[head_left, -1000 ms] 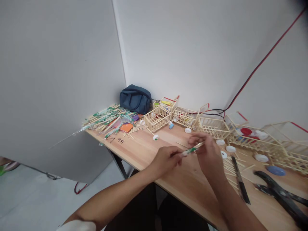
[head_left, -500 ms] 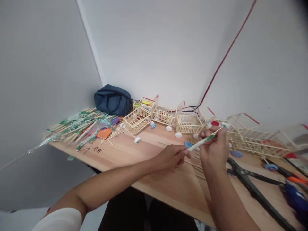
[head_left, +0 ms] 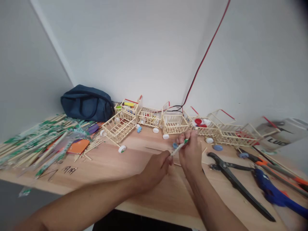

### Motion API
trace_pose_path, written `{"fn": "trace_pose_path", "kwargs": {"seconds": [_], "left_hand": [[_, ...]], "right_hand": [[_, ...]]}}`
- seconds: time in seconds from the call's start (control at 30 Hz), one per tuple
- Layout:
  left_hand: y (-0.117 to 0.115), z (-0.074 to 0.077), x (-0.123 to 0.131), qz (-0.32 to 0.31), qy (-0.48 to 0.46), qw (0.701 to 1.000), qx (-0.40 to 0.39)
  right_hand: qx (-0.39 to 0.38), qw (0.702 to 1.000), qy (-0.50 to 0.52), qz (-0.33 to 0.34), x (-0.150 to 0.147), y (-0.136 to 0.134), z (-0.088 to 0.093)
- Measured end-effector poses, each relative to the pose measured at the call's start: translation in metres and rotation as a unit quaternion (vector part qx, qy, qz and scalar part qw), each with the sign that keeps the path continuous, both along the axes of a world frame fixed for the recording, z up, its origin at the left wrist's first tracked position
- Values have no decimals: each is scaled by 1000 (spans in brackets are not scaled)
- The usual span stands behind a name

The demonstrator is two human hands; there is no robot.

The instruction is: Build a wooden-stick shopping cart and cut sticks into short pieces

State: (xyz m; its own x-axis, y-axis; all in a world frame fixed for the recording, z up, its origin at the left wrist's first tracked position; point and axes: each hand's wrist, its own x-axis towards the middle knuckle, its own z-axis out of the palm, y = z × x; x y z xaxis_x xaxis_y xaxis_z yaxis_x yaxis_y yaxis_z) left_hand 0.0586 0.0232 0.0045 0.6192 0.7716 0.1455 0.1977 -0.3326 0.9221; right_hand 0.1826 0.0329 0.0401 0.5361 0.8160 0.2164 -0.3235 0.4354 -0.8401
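Over the middle of the table, my left hand (head_left: 155, 167) pinches the near end of a pair of wrapped chopsticks (head_left: 178, 149), in a white sleeve with green print. My right hand (head_left: 192, 152) is closed around its far end, where fingers hide the tip. Behind my hands stand small carts made of wooden sticks, one of them a cart (head_left: 175, 124) with white bottle-cap wheels. A blue bottle cap (head_left: 175, 145) lies just beyond the packet. Loose thin sticks (head_left: 154, 149) rest on the table near my left hand, some partly covered by my hands.
A heap of wrapped chopsticks (head_left: 36, 144) spreads at the left, with an orange piece (head_left: 78, 146) beside it. A dark blue bag (head_left: 88, 104) leans at the wall. To the right lie black pliers (head_left: 237, 183), a blue glue gun (head_left: 270, 189) and orange-handled tools (head_left: 276, 170).
My view has turned to the right and come closer to the table. Both hands have stayed on the wrapped chopsticks; my right hand hides more of the far end now.
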Motion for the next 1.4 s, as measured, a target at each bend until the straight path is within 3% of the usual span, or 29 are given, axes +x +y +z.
{"fn": "trace_pose_path", "kwargs": {"seconds": [0.17,0.33,0.5,0.6,0.8,0.9,1.13,1.4], "left_hand": [[9,1,-2,36,-54,998,-3],[12,4,-3,38,-69,995,-60],[13,5,-2,35,-77,991,-99],[17,5,-3,26,-84,992,-91],[23,6,-6,-17,-47,998,-42],[23,6,-6,-28,-43,998,-37],[21,9,-6,-40,-44,995,-86],[17,7,-7,-71,6,995,-75]], "right_hand": [[-101,991,-57,66,-21,-3,-16],[-84,985,-128,81,-25,-2,-23],[-64,956,-271,95,-20,-1,-27],[-61,954,-270,113,-17,-2,-25],[-42,982,-179,38,11,10,-25],[-41,979,-199,7,24,17,-28],[-52,969,-240,1,27,13,-18],[9,988,-54,-145,65,18,-4]]}}
